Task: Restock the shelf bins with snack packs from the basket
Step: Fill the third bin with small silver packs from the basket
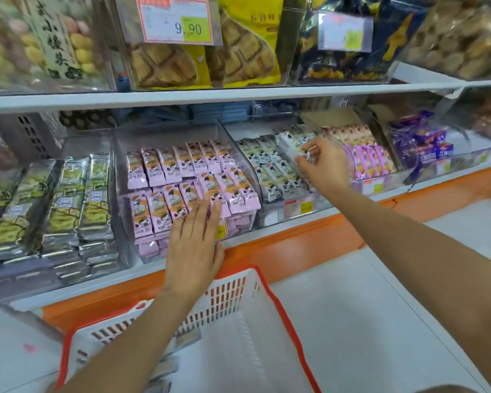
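Observation:
A white basket with a red rim stands below the shelf; its visible inside looks almost bare. My left hand lies flat with straight fingers against the front of the clear bin of pink snack packs. My right hand reaches into the neighbouring clear bin of white cow-print packs and pinches a white snack pack at its upper right.
Silver-green packs fill the bin at the left. Pink-purple packs and blue-purple bags sit in bins at the right. An upper shelf holds bagged pastries with price tags. An orange ledge runs under the bins.

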